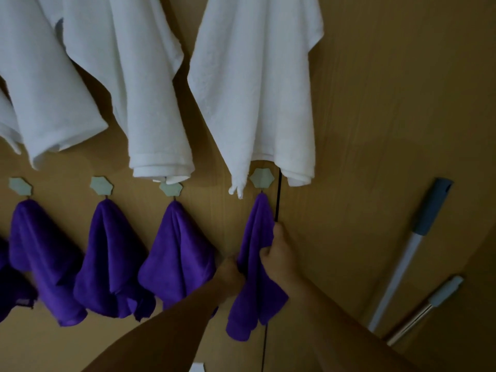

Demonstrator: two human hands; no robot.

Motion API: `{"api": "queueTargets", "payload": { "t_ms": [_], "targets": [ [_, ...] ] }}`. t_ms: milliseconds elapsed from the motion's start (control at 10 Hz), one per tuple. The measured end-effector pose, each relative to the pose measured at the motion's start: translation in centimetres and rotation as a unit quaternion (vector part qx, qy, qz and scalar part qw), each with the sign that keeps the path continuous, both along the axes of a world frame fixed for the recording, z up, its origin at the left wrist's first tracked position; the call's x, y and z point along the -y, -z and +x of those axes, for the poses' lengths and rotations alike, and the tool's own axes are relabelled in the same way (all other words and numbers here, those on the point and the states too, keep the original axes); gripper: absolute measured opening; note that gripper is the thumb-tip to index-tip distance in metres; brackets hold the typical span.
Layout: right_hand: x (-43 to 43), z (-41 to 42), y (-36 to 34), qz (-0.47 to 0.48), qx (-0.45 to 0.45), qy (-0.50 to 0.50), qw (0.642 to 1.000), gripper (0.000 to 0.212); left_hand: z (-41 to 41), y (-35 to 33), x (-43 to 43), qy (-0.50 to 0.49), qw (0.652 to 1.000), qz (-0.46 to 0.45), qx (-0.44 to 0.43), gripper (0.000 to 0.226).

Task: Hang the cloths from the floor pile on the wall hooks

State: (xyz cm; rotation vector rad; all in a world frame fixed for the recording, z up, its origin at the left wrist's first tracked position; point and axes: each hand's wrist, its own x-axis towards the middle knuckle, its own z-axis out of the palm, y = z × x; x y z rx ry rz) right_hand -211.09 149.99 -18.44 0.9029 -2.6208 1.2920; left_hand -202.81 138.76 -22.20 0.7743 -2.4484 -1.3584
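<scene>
My right hand pinches the purple cloth, which hangs on the rightmost hook. My left hand, dimly seen, seems to grip its left edge. The cloth looks light and limp, so I'd hold it near the top fold.

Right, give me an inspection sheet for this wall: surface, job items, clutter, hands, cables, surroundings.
Surface: tan wooden wall panel, dimly lit.
Job's things: rightmost purple microfibre cloth hangs on a pale green star-shaped hook; three more purple cloths hang on like hooks to its left.
Clutter: white pole with a blue-grey cap and a shorter metal pole lean at the right.
Grippers: left hand grips the rightmost cloth's left edge; right hand pinches its right edge.
Cables: thin black cord runs down the wall beside that hook.
Surroundings: three white terry towels hang above the hooks.
</scene>
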Motion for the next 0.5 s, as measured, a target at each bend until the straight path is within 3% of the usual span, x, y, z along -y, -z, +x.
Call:
{"api": "queueTargets", "payload": {
  "t_ms": [100,300,400,500],
  "targets": [
    [-1.0,0.4,1.4,0.011,0.003,-0.028,1.000,0.063,-0.1,1.2,0.0,-0.010,0.999,-0.024,0.044,0.048],
    [-2.7,2.0,1.7,0.000,-0.033,-0.006,0.999,0.075,3.0,1.5,-0.3,-0.061,0.996,-0.042,0.045,0.074],
    [-3.8,4.4,1.4,0.019,0.005,-0.015,1.000,0.079,6.1,1.7,-1.1,-0.055,0.993,-0.061,0.081,0.077],
    [-4.8,7.6,1.3,0.042,-0.020,-0.001,0.999,0.082,9.9,1.2,-2.0,-0.022,0.993,-0.075,0.091,0.068]
  ]
}}
